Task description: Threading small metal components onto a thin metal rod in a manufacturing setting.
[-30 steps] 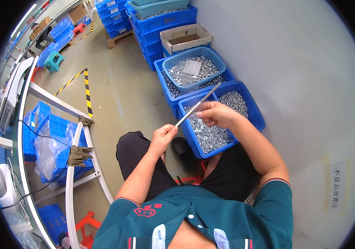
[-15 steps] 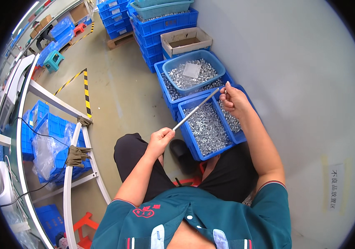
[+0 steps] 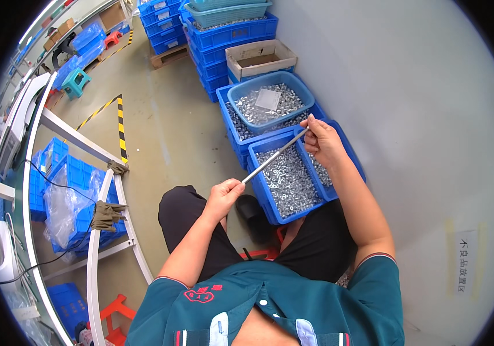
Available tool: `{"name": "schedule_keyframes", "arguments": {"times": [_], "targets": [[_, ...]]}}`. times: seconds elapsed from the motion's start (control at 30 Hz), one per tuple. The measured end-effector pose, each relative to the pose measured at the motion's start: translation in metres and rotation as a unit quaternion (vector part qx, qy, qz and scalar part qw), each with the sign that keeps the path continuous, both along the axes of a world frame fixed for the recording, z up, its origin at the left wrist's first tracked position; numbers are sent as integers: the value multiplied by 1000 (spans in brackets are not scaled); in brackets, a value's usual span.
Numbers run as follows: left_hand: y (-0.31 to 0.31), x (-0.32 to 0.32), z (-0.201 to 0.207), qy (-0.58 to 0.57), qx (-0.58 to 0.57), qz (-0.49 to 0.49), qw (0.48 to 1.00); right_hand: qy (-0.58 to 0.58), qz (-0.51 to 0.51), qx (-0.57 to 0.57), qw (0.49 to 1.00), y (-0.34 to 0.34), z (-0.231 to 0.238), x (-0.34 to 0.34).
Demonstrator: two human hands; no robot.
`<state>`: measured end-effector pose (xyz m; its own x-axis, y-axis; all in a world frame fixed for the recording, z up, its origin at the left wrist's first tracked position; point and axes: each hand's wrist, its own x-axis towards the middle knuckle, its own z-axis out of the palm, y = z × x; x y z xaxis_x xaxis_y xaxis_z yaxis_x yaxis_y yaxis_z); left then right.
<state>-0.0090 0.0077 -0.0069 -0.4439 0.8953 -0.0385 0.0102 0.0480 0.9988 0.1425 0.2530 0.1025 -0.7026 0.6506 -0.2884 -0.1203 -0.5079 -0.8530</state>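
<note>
My right hand (image 3: 323,142) has moved to the far tip of the metal rod (image 3: 270,160), fingers curled, hold unclear; my left hand (image 3: 224,197) clasps the other end.

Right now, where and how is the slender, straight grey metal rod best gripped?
The rod is likely best gripped at its near end, from the person's left, as the left hand does: its slim shaft slants away rightward, and the right hand is at its far end.

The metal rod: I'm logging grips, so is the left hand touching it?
Touching. The head view shows the left hand closed around the near end of the metal rod, with no gap.
</note>
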Motion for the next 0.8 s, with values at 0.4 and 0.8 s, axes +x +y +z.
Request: {"name": "schedule_keyframes", "arguments": {"times": [0.4, 0.8], "targets": [[1, 1, 1, 20, -15, 6, 1000, -53, 82, 62, 993, -7, -7, -4], [3, 0, 8, -18, -6, 19, 1000, -23, 53, -84, 995, 3, -13, 2]]}}
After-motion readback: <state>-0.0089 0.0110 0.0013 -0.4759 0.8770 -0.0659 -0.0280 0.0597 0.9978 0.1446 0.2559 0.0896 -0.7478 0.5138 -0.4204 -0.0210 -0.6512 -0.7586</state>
